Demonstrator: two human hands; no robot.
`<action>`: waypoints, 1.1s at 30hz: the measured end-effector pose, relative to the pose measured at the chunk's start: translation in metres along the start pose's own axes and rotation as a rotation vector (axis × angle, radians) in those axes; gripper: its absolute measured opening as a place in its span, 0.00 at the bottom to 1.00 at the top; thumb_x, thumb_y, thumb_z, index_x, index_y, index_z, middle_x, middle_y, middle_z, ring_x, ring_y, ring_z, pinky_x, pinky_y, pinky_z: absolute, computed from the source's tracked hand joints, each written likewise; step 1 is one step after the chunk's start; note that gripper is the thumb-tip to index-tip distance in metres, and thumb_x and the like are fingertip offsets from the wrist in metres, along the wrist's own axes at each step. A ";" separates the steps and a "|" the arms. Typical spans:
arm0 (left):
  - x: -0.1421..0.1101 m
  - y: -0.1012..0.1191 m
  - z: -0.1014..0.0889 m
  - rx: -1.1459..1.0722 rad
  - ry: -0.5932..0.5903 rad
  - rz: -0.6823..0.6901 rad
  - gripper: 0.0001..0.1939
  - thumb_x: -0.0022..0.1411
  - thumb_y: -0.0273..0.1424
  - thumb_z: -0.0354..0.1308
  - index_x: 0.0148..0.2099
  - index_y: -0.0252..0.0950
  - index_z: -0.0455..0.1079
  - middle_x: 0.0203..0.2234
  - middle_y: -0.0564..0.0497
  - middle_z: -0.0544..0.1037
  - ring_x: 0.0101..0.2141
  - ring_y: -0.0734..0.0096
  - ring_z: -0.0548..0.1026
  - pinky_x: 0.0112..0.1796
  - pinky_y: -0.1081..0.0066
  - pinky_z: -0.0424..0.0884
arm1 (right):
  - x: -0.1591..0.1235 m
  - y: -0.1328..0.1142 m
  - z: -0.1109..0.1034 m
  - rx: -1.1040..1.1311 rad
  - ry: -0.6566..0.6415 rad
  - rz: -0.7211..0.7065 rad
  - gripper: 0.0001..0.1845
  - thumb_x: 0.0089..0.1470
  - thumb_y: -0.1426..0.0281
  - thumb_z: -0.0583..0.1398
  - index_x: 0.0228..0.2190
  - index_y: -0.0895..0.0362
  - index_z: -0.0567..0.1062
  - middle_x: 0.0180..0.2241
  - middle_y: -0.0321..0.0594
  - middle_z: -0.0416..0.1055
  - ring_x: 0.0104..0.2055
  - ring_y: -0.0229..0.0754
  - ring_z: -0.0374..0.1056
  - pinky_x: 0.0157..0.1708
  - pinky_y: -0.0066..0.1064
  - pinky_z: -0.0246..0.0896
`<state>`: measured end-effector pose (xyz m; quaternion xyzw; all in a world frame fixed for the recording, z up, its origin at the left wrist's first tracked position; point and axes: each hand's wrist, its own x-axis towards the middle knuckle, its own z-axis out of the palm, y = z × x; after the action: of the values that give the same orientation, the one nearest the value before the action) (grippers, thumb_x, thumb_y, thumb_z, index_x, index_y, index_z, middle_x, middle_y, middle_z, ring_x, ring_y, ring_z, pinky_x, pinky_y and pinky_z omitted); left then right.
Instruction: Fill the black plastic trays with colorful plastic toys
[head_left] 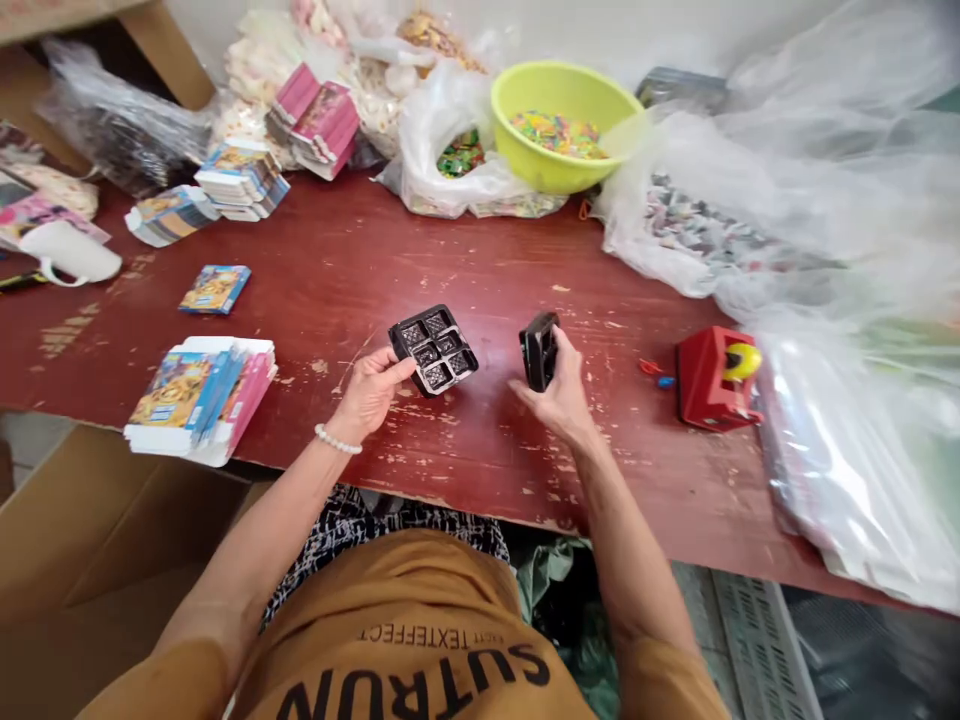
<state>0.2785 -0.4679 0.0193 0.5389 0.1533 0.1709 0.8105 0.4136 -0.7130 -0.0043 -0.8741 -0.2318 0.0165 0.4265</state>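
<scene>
My left hand [373, 393] pinches the near left edge of a black plastic tray [435, 350] with several small square compartments, its open side facing up. To its right, my right hand [556, 392] grips more black plastic trays [540, 350], tilted up on edge; whether it is one tray or a nested stack I cannot tell. A gap of bare table separates the two hands. Flat printed boxes [199, 395], blue and pink with white edges, lie in a pile to the left of my left hand. A single small blue box [215, 289] sits beyond that pile.
A green bowl [570, 90] of colourful small pieces stands at the back, beside a white plastic bag [442, 110]. On the right are a red tape dispenser [712, 380] and plastic bags [840, 430]. A white mug [71, 252] lies tipped at far left, near stacked boxes [241, 178].
</scene>
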 end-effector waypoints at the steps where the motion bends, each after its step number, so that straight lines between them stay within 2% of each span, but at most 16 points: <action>1: 0.005 0.003 -0.006 -0.032 0.008 -0.021 0.25 0.43 0.40 0.84 0.35 0.33 0.76 0.32 0.47 0.83 0.30 0.64 0.80 0.33 0.65 0.79 | 0.005 0.006 -0.006 -0.134 0.012 0.058 0.61 0.47 0.52 0.71 0.74 0.51 0.51 0.65 0.60 0.59 0.64 0.69 0.63 0.62 0.66 0.60; 4: 0.022 0.005 -0.017 -0.105 0.020 -0.027 0.27 0.41 0.38 0.85 0.37 0.33 0.74 0.34 0.46 0.84 0.33 0.60 0.83 0.37 0.61 0.82 | 0.012 0.020 -0.013 -0.399 -0.018 0.175 0.63 0.44 0.52 0.74 0.73 0.51 0.54 0.65 0.62 0.58 0.65 0.73 0.61 0.61 0.67 0.58; 7: 0.054 0.000 -0.018 -0.148 0.072 -0.081 0.25 0.47 0.35 0.83 0.36 0.34 0.70 0.32 0.46 0.84 0.31 0.60 0.84 0.38 0.61 0.82 | 0.012 0.024 -0.007 -0.488 -0.002 0.180 0.61 0.44 0.50 0.75 0.71 0.52 0.57 0.64 0.62 0.60 0.64 0.71 0.61 0.61 0.64 0.58; 10: 0.104 -0.001 -0.015 -0.158 0.143 -0.171 0.22 0.56 0.32 0.79 0.37 0.36 0.66 0.31 0.47 0.83 0.27 0.63 0.83 0.36 0.63 0.81 | 0.013 0.024 0.000 -0.485 0.001 0.126 0.59 0.44 0.51 0.75 0.70 0.55 0.59 0.63 0.63 0.61 0.64 0.70 0.61 0.61 0.62 0.59; 15: 0.191 0.005 -0.011 -0.162 0.209 -0.193 0.18 0.64 0.29 0.73 0.39 0.38 0.63 0.28 0.51 0.80 0.27 0.66 0.83 0.36 0.66 0.82 | 0.021 0.021 0.002 -0.395 -0.048 0.097 0.60 0.45 0.48 0.73 0.71 0.55 0.56 0.66 0.63 0.59 0.65 0.71 0.61 0.60 0.65 0.60; 18: 0.227 0.008 -0.010 -0.155 0.226 -0.219 0.18 0.64 0.29 0.73 0.40 0.38 0.63 0.30 0.51 0.79 0.29 0.65 0.84 0.37 0.66 0.82 | 0.027 0.020 0.001 -0.302 -0.076 0.114 0.61 0.45 0.47 0.72 0.71 0.53 0.54 0.66 0.61 0.60 0.66 0.71 0.60 0.61 0.66 0.60; 21: 0.248 0.014 -0.012 -0.122 0.246 -0.235 0.20 0.63 0.30 0.74 0.41 0.38 0.62 0.31 0.49 0.79 0.29 0.64 0.84 0.35 0.66 0.82 | 0.035 0.020 0.002 -0.210 -0.095 0.103 0.62 0.42 0.46 0.72 0.71 0.52 0.55 0.64 0.59 0.61 0.66 0.71 0.60 0.62 0.67 0.60; 23: 0.251 0.020 -0.014 -0.081 0.260 -0.242 0.20 0.61 0.29 0.75 0.41 0.37 0.63 0.30 0.49 0.79 0.26 0.63 0.83 0.32 0.66 0.81 | 0.041 0.019 0.003 -0.143 -0.113 0.094 0.63 0.41 0.45 0.73 0.70 0.52 0.56 0.63 0.58 0.61 0.67 0.71 0.60 0.63 0.67 0.59; 25: 0.241 0.028 -0.013 -0.033 0.260 -0.244 0.22 0.57 0.28 0.77 0.40 0.37 0.64 0.27 0.50 0.77 0.24 0.63 0.81 0.30 0.66 0.80 | 0.049 0.015 0.007 -0.060 -0.134 0.089 0.64 0.40 0.44 0.73 0.70 0.53 0.55 0.64 0.58 0.60 0.68 0.70 0.59 0.66 0.66 0.58; 28: 0.202 0.033 0.003 0.024 0.173 -0.244 0.24 0.50 0.30 0.80 0.40 0.36 0.67 0.28 0.50 0.78 0.25 0.62 0.81 0.30 0.65 0.79 | 0.066 0.004 0.016 0.066 -0.139 0.082 0.66 0.40 0.41 0.72 0.71 0.52 0.53 0.66 0.58 0.56 0.71 0.69 0.57 0.69 0.65 0.55; 29: 0.185 0.032 0.011 0.046 0.085 -0.258 0.24 0.49 0.32 0.81 0.40 0.35 0.69 0.30 0.46 0.80 0.27 0.60 0.82 0.31 0.64 0.79 | 0.072 -0.001 0.021 0.095 -0.133 0.084 0.67 0.40 0.41 0.72 0.71 0.52 0.52 0.67 0.58 0.55 0.71 0.69 0.56 0.70 0.66 0.54; 31: 0.151 0.026 0.031 0.188 -0.301 -0.296 0.21 0.55 0.39 0.78 0.41 0.34 0.74 0.35 0.43 0.81 0.33 0.63 0.81 0.35 0.67 0.77 | 0.084 -0.012 0.031 0.131 -0.133 0.084 0.67 0.41 0.41 0.72 0.71 0.52 0.50 0.67 0.59 0.54 0.71 0.69 0.55 0.68 0.67 0.56; 32: 0.137 0.022 0.040 0.244 -0.382 -0.244 0.18 0.57 0.39 0.76 0.42 0.34 0.75 0.35 0.45 0.80 0.34 0.66 0.79 0.35 0.69 0.74 | 0.089 -0.018 0.036 0.144 -0.142 0.073 0.66 0.42 0.42 0.71 0.72 0.51 0.49 0.67 0.59 0.54 0.71 0.69 0.56 0.67 0.68 0.57; 33: 0.126 0.019 0.048 0.293 -0.383 -0.161 0.16 0.59 0.39 0.74 0.40 0.34 0.76 0.34 0.47 0.80 0.34 0.67 0.77 0.36 0.70 0.72 | 0.094 -0.023 0.041 0.150 -0.149 0.053 0.65 0.44 0.44 0.70 0.72 0.51 0.49 0.66 0.59 0.54 0.71 0.69 0.56 0.66 0.67 0.59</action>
<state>0.4097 -0.4453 0.0465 0.6593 0.0626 -0.0235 0.7489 0.4789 -0.6314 0.0030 -0.8420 -0.2374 0.1099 0.4718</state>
